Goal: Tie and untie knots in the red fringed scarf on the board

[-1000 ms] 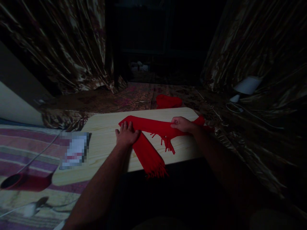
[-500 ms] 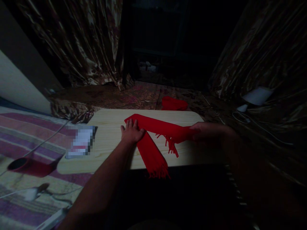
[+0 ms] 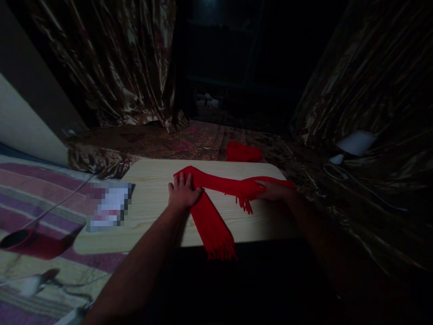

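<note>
A red fringed scarf [image 3: 213, 221] lies bent across a pale wooden board [image 3: 149, 198], its corner at the upper middle. One leg slants toward me, and its fringe hangs over the board's near edge. The other leg runs to the right, with a second fringe showing below it. My left hand [image 3: 184, 190] presses flat on the scarf near the corner, fingers spread. On the right, my right hand [image 3: 274, 190] grips the scarf, thumb side up; its lower fingers are lost in shadow.
Beyond the board's far edge sits another red cloth item [image 3: 243, 151]. A blurred white packet [image 3: 111, 205] lies at the board's left. A red cup [image 3: 37, 243] lies on the striped bedding [image 3: 20, 180]. A white lamp [image 3: 356, 143] with a cord stands at right.
My right hand has moved left along the scarf, and red fabric now shows to the right beyond it. My left hand stays pressed at the corner. The view has shifted slightly.
</note>
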